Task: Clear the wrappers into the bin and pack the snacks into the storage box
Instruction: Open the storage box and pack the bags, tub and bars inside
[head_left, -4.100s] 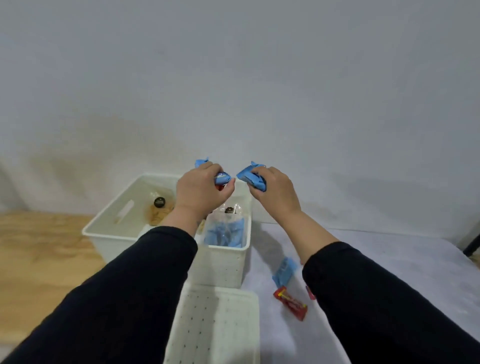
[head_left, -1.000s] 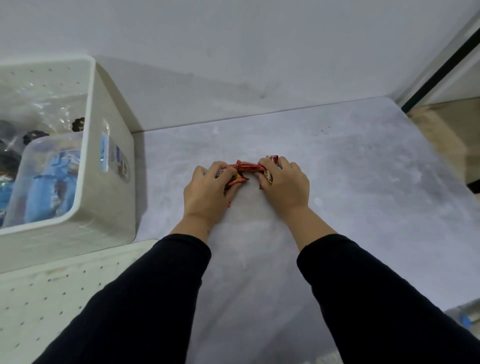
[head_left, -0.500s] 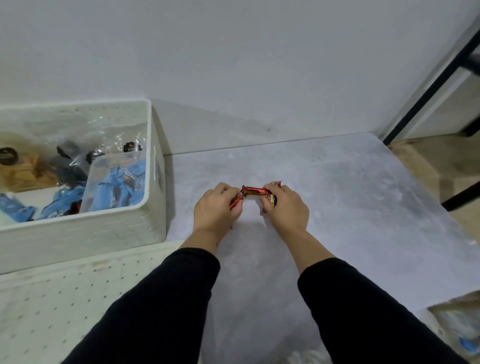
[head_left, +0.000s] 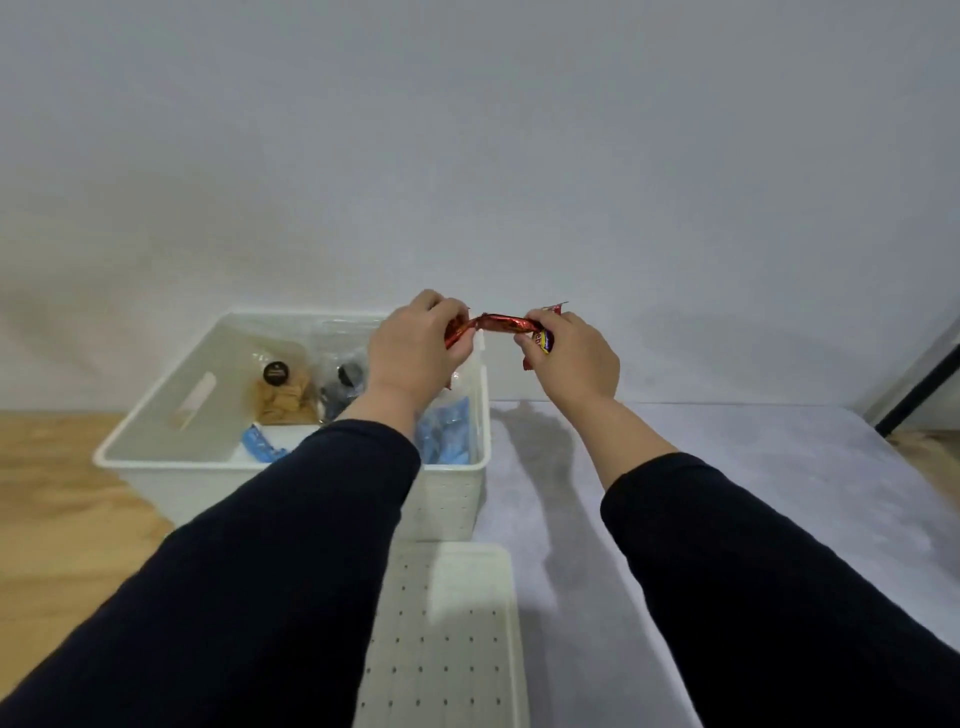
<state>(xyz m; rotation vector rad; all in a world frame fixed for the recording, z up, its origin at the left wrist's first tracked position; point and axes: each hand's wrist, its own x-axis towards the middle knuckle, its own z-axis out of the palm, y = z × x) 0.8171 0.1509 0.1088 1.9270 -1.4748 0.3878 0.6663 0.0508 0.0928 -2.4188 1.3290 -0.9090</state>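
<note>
A red snack bar (head_left: 501, 323) is stretched between my two hands, raised in the air above the right rim of the white storage box (head_left: 156, 457). My left hand (head_left: 415, 348) pinches its left end and my right hand (head_left: 571, 358) grips its right end, with another red wrapper piece tucked in that hand. Inside the box lie a bag of brown biscuits (head_left: 283, 397), a bag of dark snacks (head_left: 340, 389) and blue packets (head_left: 447, 436), partly hidden by my left arm.
The white perforated lid (head_left: 447, 639) lies flat in front of the box. A grey cloth (head_left: 727, 467) covers the table to the right; bare wood (head_left: 57, 519) shows on the left. A dark frame (head_left: 919, 384) stands at the far right by the wall.
Both hands have lifted the red snack bar off the grey cloth and carried it up and left, over the box's right rim. The view has tilted up toward the wall.
</note>
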